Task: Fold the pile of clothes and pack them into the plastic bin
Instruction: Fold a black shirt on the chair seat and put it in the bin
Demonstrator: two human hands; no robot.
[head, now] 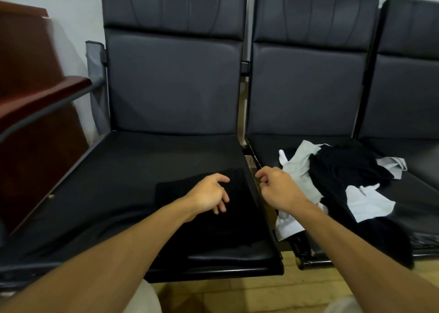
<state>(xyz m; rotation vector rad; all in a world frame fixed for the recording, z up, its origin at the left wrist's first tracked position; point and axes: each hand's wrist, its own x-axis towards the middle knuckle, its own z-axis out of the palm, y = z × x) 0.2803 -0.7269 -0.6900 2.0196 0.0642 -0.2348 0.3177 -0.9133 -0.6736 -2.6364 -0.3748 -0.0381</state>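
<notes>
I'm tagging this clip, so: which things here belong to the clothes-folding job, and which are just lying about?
Job: black garment on the left seat; pile of clothes on the next seat; left hand; right hand.
Just there: chairs; wooden armrest; floor. No bin shows.

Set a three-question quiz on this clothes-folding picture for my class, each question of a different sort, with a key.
1. True or false: the pile of clothes lies on the same seat as the black garment.
2. The left hand is over: A) the black garment; B) the pile of clothes; C) the wooden armrest.
3. Which hand is nearer the pile of clothes?
Key: 1 false, the pile is on the right seat, the garment on the left seat; 2 A; 3 the right hand.
</notes>
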